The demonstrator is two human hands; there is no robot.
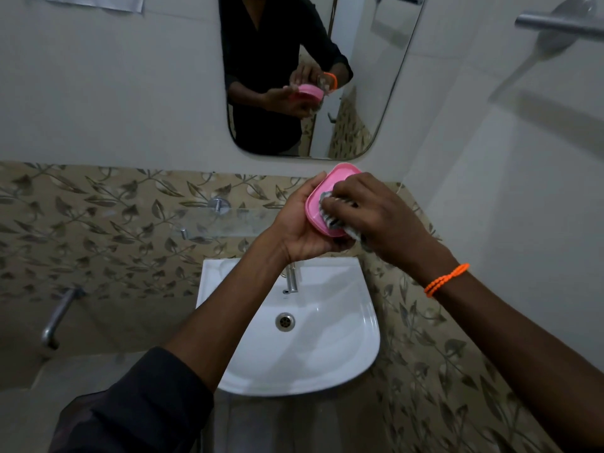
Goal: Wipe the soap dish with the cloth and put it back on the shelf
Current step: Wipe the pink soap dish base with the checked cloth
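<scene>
Above the sink [330,361], the light, stiff, likely slippery pink soap dish [322,204] is gripped by its edges in the left hand [300,223] while the cloth [330,220] is pinched by the right hand [379,217].

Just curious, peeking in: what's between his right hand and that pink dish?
In the head view, a crumpled grey-and-white cloth lies there: the right hand presses it into the pink soap dish, which the left hand holds.
</scene>
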